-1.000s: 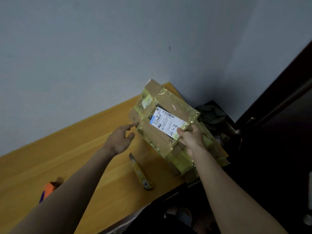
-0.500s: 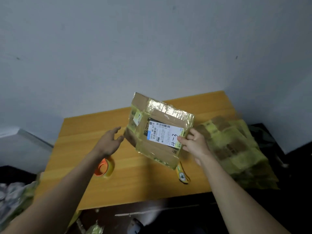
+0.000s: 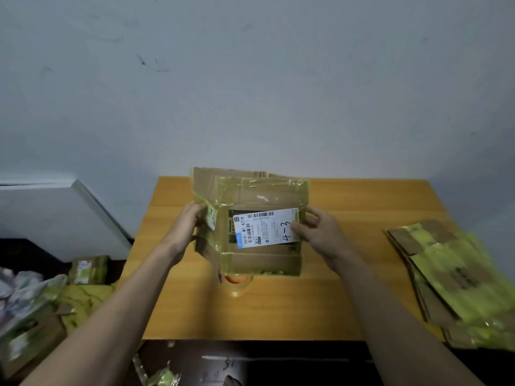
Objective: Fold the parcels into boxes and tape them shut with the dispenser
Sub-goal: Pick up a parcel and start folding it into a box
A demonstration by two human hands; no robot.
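White shipping label [image 3: 266, 228] on the cardboard parcel [image 3: 259, 257] reads "501E- M1 A218", with handwritten "4-3".

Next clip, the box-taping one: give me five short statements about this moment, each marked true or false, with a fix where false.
1. Both hands hold the cardboard box. True: the left hand grips its left side and the right hand its right edge.
2. The box's white label has "4-3" written on it. True.
3. The roll of tape is in the right hand. False: it lies on the table, partly hidden under the box.
4. A pile of flattened boxes sits at the table's right end. True.
5. The box lies flat on the table. False: it is held up, tilted toward the camera.
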